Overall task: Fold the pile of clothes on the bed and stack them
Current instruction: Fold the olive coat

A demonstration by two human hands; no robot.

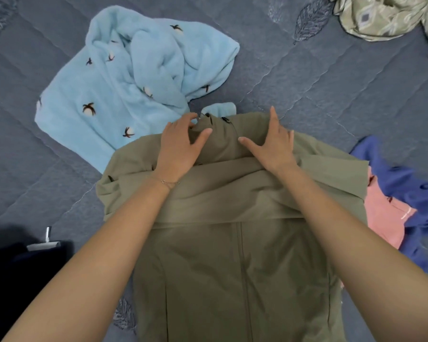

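a green jacket (232,255) lies on the bed (331,82), in the middle and right in front of the person. its front faces up, and a zip line runs down the middle. a thick band of its cloth lies across it from side to side. both hands are at the far end of the jacket, on the bunched top part. the left hand (181,144) sits on the left side of that bump. its fingers curl over the top edge of the cloth and its thumb presses in from the side, so it holds a bit of the jacket. a thin bracelet (167,182) is on that wrist. the right hand (273,141) lies flat on the right side of the bump. its fingers are straight and its thumb sticks out to the left. it holds nothing and just presses on the cloth. the two thumbs point at each other with a gap between them. a fluffy light blue fleece (124,77) with small dark marks lies in a heap at the far left, and it touches the jacket's top left edge. a pink cloth (383,218) and a dark blue cloth (405,183) lie at the right, just beside the jacket. a black cloth (15,272) is at the near left, apart from the jacket. a pale cloth with a pattern (381,16) is at the far right corner, well apart.
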